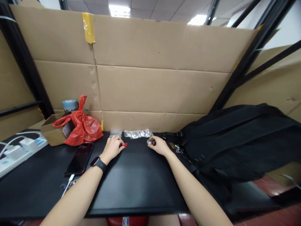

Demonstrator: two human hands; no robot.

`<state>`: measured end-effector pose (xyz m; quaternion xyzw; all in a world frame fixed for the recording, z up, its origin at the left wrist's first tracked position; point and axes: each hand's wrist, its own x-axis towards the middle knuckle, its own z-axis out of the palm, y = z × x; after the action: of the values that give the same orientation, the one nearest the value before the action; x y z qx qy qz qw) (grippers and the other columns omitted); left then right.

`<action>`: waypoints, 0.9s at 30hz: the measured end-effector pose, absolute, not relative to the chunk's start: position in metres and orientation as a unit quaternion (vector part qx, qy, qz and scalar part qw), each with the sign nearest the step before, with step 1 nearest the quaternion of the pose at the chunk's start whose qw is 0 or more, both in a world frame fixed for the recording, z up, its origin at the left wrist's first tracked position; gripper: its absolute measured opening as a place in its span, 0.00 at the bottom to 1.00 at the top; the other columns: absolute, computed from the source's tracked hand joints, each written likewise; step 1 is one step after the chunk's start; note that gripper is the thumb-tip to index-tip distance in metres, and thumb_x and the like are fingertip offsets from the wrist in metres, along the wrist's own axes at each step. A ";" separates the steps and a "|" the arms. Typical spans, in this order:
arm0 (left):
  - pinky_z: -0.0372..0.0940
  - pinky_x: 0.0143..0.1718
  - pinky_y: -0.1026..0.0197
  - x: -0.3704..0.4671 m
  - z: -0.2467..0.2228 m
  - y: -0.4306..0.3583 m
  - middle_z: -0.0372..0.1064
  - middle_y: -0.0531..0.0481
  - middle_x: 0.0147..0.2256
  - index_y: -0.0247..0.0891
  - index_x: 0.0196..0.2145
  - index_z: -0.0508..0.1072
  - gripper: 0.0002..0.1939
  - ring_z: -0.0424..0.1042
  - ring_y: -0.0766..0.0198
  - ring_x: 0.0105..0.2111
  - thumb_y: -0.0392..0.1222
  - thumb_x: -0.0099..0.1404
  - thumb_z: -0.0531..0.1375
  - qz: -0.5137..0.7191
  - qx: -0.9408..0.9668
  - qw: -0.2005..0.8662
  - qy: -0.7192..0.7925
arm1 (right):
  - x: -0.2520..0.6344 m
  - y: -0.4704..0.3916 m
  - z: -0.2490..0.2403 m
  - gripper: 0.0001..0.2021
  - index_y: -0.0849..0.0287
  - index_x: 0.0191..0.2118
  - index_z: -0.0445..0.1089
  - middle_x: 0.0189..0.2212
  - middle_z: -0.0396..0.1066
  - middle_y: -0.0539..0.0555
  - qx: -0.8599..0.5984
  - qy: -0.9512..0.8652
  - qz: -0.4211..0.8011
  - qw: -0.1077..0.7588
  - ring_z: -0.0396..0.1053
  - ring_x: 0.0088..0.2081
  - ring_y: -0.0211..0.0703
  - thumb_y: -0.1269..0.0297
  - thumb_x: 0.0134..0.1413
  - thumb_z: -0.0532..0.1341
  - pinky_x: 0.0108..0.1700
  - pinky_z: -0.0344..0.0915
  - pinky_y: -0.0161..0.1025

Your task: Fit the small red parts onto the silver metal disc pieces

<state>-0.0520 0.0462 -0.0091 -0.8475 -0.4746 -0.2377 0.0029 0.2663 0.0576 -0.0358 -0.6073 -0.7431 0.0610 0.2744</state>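
Note:
My left hand (113, 147) rests low over the black table with its fingers closed on some small red pieces (125, 145), whose kind I cannot make out. Over to the right, my right hand (159, 145) has its fingertips around a small round silvery metal piece (149, 142), partly hidden by the fingers. Between and behind the hands lies a row of clear plastic packets (138, 134) with round silvery items inside. A small clear bag (116, 133) lies just behind my left hand.
Left stand a red plastic bag (88, 128), a cardboard box (53, 131), a phone (79, 159) with a white cable, and a power strip (21, 155). A black backpack (242, 141) fills the right side. Cardboard panels (152, 88) wall the back.

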 end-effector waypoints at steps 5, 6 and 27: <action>0.54 0.44 0.56 -0.047 -0.004 0.041 0.74 0.49 0.41 0.41 0.34 0.77 0.05 0.67 0.56 0.46 0.40 0.68 0.61 -0.249 -0.843 -0.006 -0.476 | 0.267 0.066 -0.038 0.11 0.55 0.42 0.71 0.39 0.75 0.54 -0.579 -0.760 0.094 0.281 0.72 0.40 0.46 0.64 0.52 0.64 0.45 0.65 0.41; 0.54 0.44 0.55 -0.046 -0.002 0.040 0.74 0.49 0.40 0.42 0.34 0.77 0.06 0.68 0.57 0.46 0.41 0.68 0.61 -0.253 -0.844 -0.006 -0.473 | 0.269 0.068 -0.040 0.10 0.55 0.42 0.71 0.38 0.75 0.54 -0.572 -0.758 0.107 0.293 0.72 0.39 0.45 0.63 0.52 0.64 0.45 0.66 0.41; 0.62 0.46 0.55 -0.024 0.026 0.002 0.79 0.51 0.40 0.44 0.38 0.78 0.07 0.75 0.58 0.42 0.44 0.69 0.60 -0.393 -0.769 -0.110 -0.493 | 0.185 0.001 0.002 0.19 0.53 0.49 0.68 0.49 0.73 0.57 -0.381 -0.648 0.350 0.558 0.72 0.48 0.47 0.64 0.51 0.68 0.43 0.69 0.42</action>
<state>-0.0243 0.0017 0.0258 -0.7686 -0.4929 -0.3927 -0.1105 0.1846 0.0007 0.0023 -0.3813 -0.6484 0.3499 0.5583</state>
